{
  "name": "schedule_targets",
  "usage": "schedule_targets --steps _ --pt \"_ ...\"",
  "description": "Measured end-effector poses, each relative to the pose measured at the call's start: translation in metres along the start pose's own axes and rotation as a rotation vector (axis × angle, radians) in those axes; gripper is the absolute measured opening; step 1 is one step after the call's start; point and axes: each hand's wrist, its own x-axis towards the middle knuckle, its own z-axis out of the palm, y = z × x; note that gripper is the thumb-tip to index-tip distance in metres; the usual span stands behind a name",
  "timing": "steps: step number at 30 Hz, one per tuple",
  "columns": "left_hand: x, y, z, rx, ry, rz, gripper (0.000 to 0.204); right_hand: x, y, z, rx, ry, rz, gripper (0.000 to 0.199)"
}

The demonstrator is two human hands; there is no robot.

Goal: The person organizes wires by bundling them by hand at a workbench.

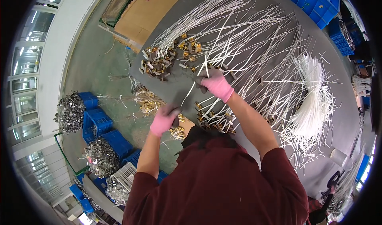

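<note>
Both my hands wear pink gloves with dark grey fingers. My right hand (pixel 217 85) is closed over the grey table (pixel 175 85), pinching a white wire (pixel 189 92) that sticks up past its fingers. The wire slants down to my left hand (pixel 164 119), whose fingers are bent together at the table's near-left edge. What the left fingertips grip, if anything besides the wire's end, is too small to make out. Beyond my hands lies a heap of small brass and grey metal parts (pixel 159 65) with white wires attached. More such wired parts (pixel 217 121) lie close below my right forearm.
A thick bundle of white wires (pixel 312 105) rests on the table's right side. Long wires (pixel 238 24) fan across its far part. Blue crates (pixel 312 4) stand at the far right. On the floor to the left are blue bins (pixel 97 123) and heaps of metal parts (pixel 71 112).
</note>
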Motion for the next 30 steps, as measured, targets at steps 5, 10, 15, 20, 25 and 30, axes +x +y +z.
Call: schedule_targets --steps 5,10,15,20,25,30 --pt "0.063 0.027 0.005 -0.212 -0.014 -0.292 0.034 -0.006 0.003 0.008 0.146 0.069 0.07 0.016" --pt "0.112 0.034 0.033 -0.217 0.091 -0.244 0.04 0.001 0.013 0.012 0.198 0.127 0.094 0.011" --pt "0.152 0.039 0.041 0.194 0.162 -0.111 0.045 0.034 0.024 -0.052 -0.298 0.358 -0.013 0.028" --pt "0.206 -0.017 0.022 0.519 0.226 0.118 0.043 0.046 0.055 -0.103 -0.95 0.386 -0.536 0.015" --pt "0.239 -0.029 0.018 0.908 -0.124 0.058 0.029 0.023 0.058 -0.09 -1.038 0.396 -0.682 0.017" --pt "0.251 -0.023 -0.007 0.882 -0.178 0.073 0.023 0.007 0.024 -0.06 0.548 0.169 -0.027 0.022"
